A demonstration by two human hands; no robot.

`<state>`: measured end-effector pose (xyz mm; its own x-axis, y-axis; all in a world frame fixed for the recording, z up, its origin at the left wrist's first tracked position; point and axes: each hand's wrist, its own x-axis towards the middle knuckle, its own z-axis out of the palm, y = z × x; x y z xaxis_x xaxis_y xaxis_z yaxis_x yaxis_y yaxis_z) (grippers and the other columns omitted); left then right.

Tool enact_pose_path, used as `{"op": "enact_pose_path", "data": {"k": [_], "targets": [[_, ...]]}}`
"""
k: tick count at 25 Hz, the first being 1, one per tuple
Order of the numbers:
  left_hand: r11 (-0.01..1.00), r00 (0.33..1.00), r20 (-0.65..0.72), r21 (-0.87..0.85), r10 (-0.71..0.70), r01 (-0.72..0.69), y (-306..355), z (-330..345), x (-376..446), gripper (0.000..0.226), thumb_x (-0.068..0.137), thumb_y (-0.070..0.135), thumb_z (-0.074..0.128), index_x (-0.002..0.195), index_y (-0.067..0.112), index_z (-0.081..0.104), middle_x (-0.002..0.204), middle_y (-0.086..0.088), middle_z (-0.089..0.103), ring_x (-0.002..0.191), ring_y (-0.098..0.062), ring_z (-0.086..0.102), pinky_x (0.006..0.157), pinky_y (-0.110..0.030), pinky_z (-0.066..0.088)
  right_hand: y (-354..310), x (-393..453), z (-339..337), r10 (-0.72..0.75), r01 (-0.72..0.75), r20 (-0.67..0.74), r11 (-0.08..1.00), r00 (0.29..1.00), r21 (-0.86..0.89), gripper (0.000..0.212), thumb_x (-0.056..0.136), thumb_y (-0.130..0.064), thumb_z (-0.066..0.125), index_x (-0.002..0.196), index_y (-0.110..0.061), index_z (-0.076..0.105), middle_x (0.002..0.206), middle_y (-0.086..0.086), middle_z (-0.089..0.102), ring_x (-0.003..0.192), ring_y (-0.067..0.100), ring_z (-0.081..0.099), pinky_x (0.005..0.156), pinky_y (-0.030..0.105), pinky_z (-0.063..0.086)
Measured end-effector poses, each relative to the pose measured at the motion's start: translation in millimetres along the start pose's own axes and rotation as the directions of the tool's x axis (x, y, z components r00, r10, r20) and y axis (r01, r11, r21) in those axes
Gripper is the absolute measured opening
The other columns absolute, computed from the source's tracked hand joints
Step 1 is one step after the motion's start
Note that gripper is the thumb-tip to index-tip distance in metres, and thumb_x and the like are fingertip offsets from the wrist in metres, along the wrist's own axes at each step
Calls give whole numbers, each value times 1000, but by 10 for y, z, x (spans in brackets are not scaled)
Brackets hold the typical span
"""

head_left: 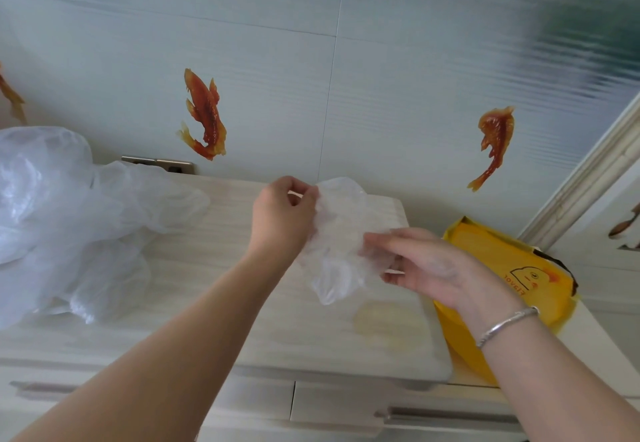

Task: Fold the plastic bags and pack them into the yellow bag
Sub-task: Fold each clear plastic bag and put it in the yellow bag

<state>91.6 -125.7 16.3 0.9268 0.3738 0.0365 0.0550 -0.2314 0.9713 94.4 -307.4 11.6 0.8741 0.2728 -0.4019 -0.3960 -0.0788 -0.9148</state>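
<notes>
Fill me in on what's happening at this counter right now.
A person is working a clear plastic bag above the pale counter. The left hand pinches its upper edge, while the right hand holds its lower side, a silver bracelet on that wrist. A heap of loose plastic bags waits at the left. The yellow bag lies open at the right, and the held bag is not yet inside it.

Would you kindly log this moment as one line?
phase: folding | left hand: pinches clear bag | right hand: holds same bag | yellow bag: right, open | pile: left
</notes>
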Motion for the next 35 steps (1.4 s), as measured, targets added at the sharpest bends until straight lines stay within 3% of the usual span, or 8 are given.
{"op": "enact_pose_path", "data": {"k": [7,12,16,20,25,28,32,35], "targets": [[984,999,-9,173,33,-31,-149,1,5,19,97,30,52,94,11,57,64,0,61,36,-2,53,45,-22,43,50,178,-120,-37,120,-384,974,923,193,20,97,-16,53,81,-11,65,59,1,55,41,11,48,44,20,43],[989,995,43,123,-87,81,-213,62,-19,15,100,26,45,98,11,48,81,-8,63,44,-11,61,40,-22,47,61,250,-68,-14,70,-296,981,955,181,22,94,-35,58,90,-14,63,60,0,53,39,8,48,41,19,41],[950,964,77,208,-254,233,-398,33,56,10,96,12,41,105,6,43,104,-21,61,72,-33,67,44,-33,55,241,435,-37,-57,-17,-289,969,955,-247,36,87,-12,68,118,-14,49,80,5,59,59,14,55,54,26,45],[828,884,224,498,-409,257,-571,-6,1,35,88,-1,42,122,-5,35,58,-12,67,67,-33,70,58,-39,59,483,585,-79,-278,9,-261,701,924,-713,36,90,-22,62,121,-17,45,85,0,56,71,13,54,57,25,40],[608,973,229,772,6,-185,-519,-88,-90,25,90,3,42,113,11,39,106,-4,45,102,-28,51,75,-36,42,546,505,-104,-591,223,-69,407,804,-886,24,93,-21,58,115,-17,52,115,0,50,105,17,51,87,29,44],[605,867,422,627,266,-491,-537,-89,-106,22,95,16,50,117,18,49,117,2,47,109,-20,45,90,-33,43,513,351,-87,-628,352,146,217,764,-910,14,94,-17,55,108,-17,58,112,-5,49,109,13,48,89,25,42],[429,736,674,646,70,-632,-781,-95,-110,61,97,45,45,148,17,27,155,3,25,141,-20,24,114,-33,26,601,230,-110,-426,343,268,109,864,-933,43,97,-40,49,135,-20,46,138,-8,45,129,10,40,105,23,33],[359,701,711,669,-54,-651,-916,-169,-73,78,97,55,36,154,19,-1,161,5,-6,148,-15,-3,121,-33,6,689,217,-174,-243,258,245,21,939,-966,68,97,-53,37,153,-22,14,161,-8,10,147,9,8,119,27,10]]}}
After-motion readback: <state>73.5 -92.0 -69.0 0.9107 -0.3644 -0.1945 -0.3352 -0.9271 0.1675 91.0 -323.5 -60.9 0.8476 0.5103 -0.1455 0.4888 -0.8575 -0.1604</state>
